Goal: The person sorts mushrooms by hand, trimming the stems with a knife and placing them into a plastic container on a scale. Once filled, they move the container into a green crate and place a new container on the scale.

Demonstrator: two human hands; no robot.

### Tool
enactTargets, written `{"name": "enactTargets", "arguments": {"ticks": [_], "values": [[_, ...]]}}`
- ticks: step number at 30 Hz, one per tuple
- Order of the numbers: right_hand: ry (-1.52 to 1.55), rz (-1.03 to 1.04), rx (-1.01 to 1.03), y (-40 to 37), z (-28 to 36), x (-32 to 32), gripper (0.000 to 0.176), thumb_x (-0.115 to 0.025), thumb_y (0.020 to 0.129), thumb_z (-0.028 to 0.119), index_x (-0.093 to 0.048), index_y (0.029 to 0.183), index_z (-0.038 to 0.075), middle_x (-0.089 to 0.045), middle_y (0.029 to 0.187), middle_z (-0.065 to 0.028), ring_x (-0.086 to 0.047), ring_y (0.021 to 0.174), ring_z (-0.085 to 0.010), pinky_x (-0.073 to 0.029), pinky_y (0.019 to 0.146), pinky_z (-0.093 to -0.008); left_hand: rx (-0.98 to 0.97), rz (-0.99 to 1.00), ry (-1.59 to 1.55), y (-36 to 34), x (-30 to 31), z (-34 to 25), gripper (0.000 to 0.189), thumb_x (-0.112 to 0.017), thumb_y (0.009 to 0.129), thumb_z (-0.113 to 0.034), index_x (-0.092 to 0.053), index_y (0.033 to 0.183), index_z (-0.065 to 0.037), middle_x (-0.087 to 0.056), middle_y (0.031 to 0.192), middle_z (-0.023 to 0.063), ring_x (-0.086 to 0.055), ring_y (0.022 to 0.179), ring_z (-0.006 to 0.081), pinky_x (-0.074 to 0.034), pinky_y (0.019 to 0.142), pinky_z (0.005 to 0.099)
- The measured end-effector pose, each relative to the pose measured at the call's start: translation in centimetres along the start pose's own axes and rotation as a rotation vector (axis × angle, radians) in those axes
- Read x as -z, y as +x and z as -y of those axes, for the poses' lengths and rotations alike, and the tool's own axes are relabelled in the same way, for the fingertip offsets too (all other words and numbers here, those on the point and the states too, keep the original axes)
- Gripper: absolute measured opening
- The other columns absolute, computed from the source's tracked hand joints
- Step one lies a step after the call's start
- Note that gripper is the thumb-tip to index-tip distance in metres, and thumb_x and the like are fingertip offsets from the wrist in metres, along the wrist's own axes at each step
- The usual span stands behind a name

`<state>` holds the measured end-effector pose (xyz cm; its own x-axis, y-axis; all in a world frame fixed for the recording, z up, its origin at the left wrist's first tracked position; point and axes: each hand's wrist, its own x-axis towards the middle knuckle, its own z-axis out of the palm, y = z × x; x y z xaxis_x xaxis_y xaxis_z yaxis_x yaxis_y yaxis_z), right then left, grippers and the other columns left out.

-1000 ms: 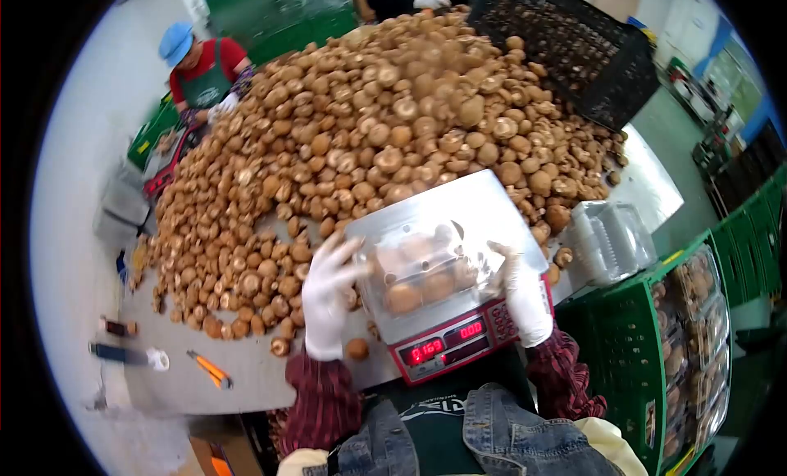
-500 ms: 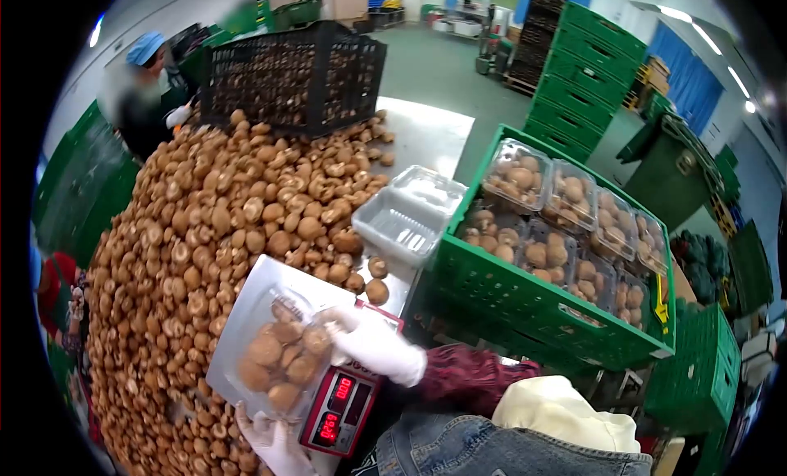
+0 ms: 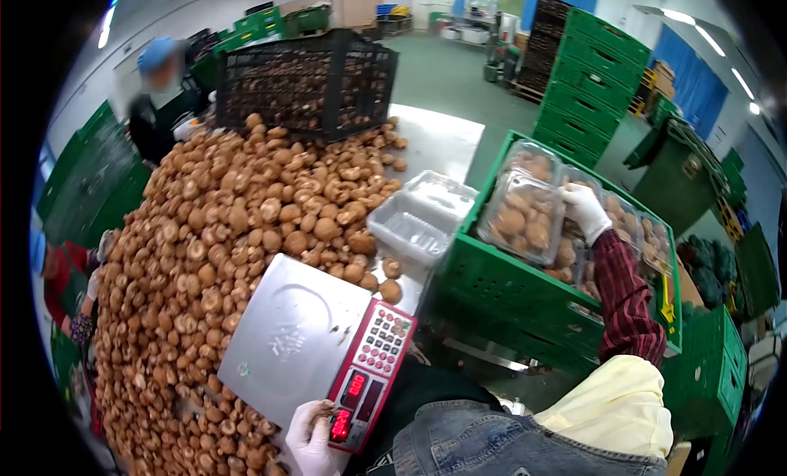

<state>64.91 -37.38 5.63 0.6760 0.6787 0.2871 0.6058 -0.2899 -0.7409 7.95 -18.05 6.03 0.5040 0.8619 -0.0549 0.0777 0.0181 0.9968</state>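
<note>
My right hand (image 3: 585,211), in a white glove, grips the edge of a clear plastic box of mushrooms (image 3: 521,219) above the other packed boxes in the green crate (image 3: 525,279). My left hand (image 3: 313,440), also gloved, is at the lower corner of the electronic scale (image 3: 373,353). Its thumb and finger are pinched together with a small brownish bit at the tips, too small to name. Nothing lies on the scale's metal plate (image 3: 287,333) except some marks, and its red digits are lit.
A large heap of brown mushrooms (image 3: 197,287) covers the table to the left. Behind it stands a black basket (image 3: 307,87). Open clear containers (image 3: 418,222) sit between heap and crate. Co-workers (image 3: 160,91) stand at left; green crates (image 3: 590,83) are stacked at the back.
The box of mushrooms has left the scale plate and moved right to the green crate in my right hand. My left hand has let go of the box and moved right along the scale's edge.
</note>
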Motion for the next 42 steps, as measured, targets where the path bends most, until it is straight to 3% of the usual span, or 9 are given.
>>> {"name": "enactTargets", "arguments": {"ticks": [1,4,9,13,16,19,26,35,42], "values": [[0.359,-0.019,-0.289,0.4,-1.3,0.3,0.014,-0.059,0.083,0.011,-0.061,0.08,-0.003,-0.06,0.069,-0.0055,-0.058,0.063,-0.0113,-0.045,0.055,-0.0245,-0.068,0.023,-0.085,0.1,1.4,4.3,0.03,-0.049,0.084,0.008,-0.053,0.114,0.004,-0.059,0.098,0.0113,-0.059,0.089,0.0172,-0.048,0.081,0.0289],[-0.799,-0.429,-0.177,0.3,0.5,-1.8,0.028,-0.058,0.089,0.025,-0.055,0.095,-0.002,-0.061,0.089,-0.025,-0.059,0.081,-0.0422,-0.047,0.071,-0.0468,-0.042,-0.069,-0.122,-0.8,1.2,3.9,0.018,-0.048,0.085,0.007,-0.058,0.1,0.008,-0.061,0.096,0.0117,-0.06,0.089,0.0178,-0.047,0.084,0.0284],[-0.61,-0.468,0.614,-2.9,17.6,-10.3,0.015,-0.053,0.092,0.011,-0.058,0.084,-0.001,-0.055,0.071,-0.0142,-0.055,0.063,-0.0305,-0.046,0.06,-0.0354,-0.054,0.035,0.019,-1.2,2.0,4.3,0.022,-0.054,0.082,0.006,-0.064,0.101,0.005,-0.063,0.098,0.012,-0.061,0.09,0.0187,-0.047,0.082,0.0276],[-0.43,-0.196,0.761,-2.9,21.1,-20.8,0.009,-0.053,0.084,0.0,-0.057,0.092,-0.001,-0.057,0.084,-0.0174,-0.057,0.078,-0.0325,-0.046,0.067,-0.0386,-0.037,0.083,-0.09,-1.8,1.3,4.9,0.02,-0.058,0.083,0.002,-0.065,0.102,0.002,-0.064,0.099,0.0107,-0.061,0.093,0.0188,-0.047,0.083,0.0277],[-0.793,0.042,0.679,0.5,18.7,-26.4,0.017,-0.054,0.082,0.014,-0.059,0.092,0.001,-0.058,0.086,-0.018,-0.056,0.085,-0.0349,-0.045,0.07,-0.0417,-0.147,0.109,0.006,-2.6,2.1,5.1,0.02,-0.059,0.085,-0.001,-0.065,0.105,0.0,-0.064,0.1,0.0105,-0.061,0.095,0.0197,-0.047,0.085,0.028],[-0.573,0.076,0.533,4.9,5.5,-31.9,0.029,-0.049,0.09,0.024,-0.063,0.077,0.002,-0.061,0.073,-0.0194,-0.058,0.071,-0.0404,-0.045,0.066,-0.0495,-0.056,0.022,-0.124,-4.4,3.2,5.4,0.021,-0.059,0.086,-0.001,-0.065,0.106,0.0,-0.064,0.1,0.0107,-0.061,0.097,0.0194,-0.046,0.086,0.027],[-0.093,0.233,0.046,4.8,6.3,-29.9,0.038,-0.052,0.092,0.029,-0.066,0.079,-0.004,-0.061,0.069,-0.0224,-0.061,0.067,-0.0362,-0.044,0.062,-0.0414,-0.127,-0.135,0.115,-3.9,5.4,5.6,0.021,-0.06,0.083,0.0,-0.066,0.103,-0.001,-0.065,0.097,0.0097,-0.061,0.09,0.0207,-0.047,0.081,0.0282],[-0.134,0.164,0.106,2.7,9.1,-29.6,0.036,-0.051,0.091,0.026,-0.065,0.079,-0.005,-0.06,0.073,-0.0258,-0.058,0.073,-0.0425,-0.044,0.065,-0.0441,-0.883,0.209,0.907,17.3,0.4,-0.3,0.026,-0.062,0.077,-0.012,-0.061,0.103,-0.008,-0.06,0.101,0.0089,-0.057,0.096,0.0279,-0.045,0.084,0.0374],[-0.219,0.148,0.162,1.6,9.9,-29.4,0.032,-0.049,0.093,0.021,-0.056,0.074,-0.004,-0.055,0.071,-0.0239,-0.053,0.07,-0.0424,-0.04,0.061,-0.0466,-0.821,0.269,1.465,36.3,-3.0,2.2,0.06,-0.072,0.069,-0.04,-0.055,0.123,-0.024,-0.046,0.133,0.0123,-0.035,0.131,0.0302,-0.018,0.109,0.0583]]}}
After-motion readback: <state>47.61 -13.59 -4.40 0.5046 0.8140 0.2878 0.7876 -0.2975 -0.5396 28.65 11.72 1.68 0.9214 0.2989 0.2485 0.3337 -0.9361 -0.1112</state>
